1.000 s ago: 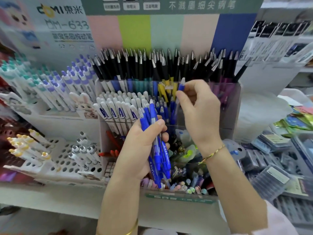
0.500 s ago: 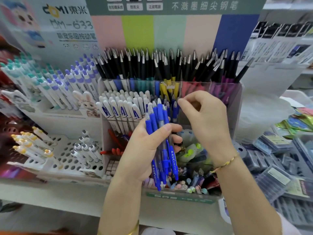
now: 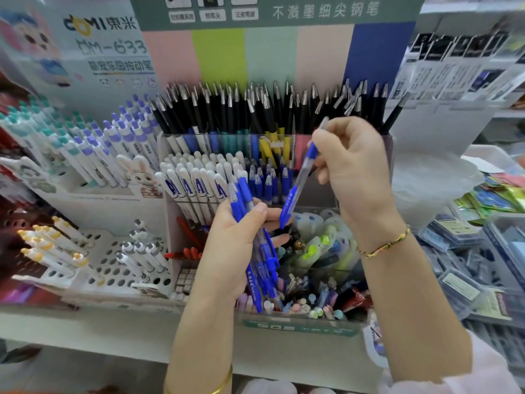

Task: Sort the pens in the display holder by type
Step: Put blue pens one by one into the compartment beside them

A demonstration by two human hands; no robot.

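A clear tiered display holder (image 3: 390, 143) stands in front of me. Black pens (image 3: 255, 109) fill its back row. White-capped pens (image 3: 196, 177) and a few blue pens (image 3: 264, 180) stand in the middle row. My left hand (image 3: 230, 245) is shut on a bundle of blue pens (image 3: 264, 251) over the holder's front tier. My right hand (image 3: 352, 163) pinches one blue pen (image 3: 298, 183) by its upper end. That pen slants down to the left, its lower tip near my left fingers.
The front tier holds mixed small pens and correction tapes (image 3: 321, 245). Left of the holder stand purple and teal pens (image 3: 85, 143) and a white perforated rack (image 3: 113, 263) with yellow-capped pens. Plastic-wrapped boxes (image 3: 460, 280) lie at the right.
My right hand has risen from the middle row with a single blue pen, now lifted clear and slanted toward my left hand. The left hand still holds its bundle.
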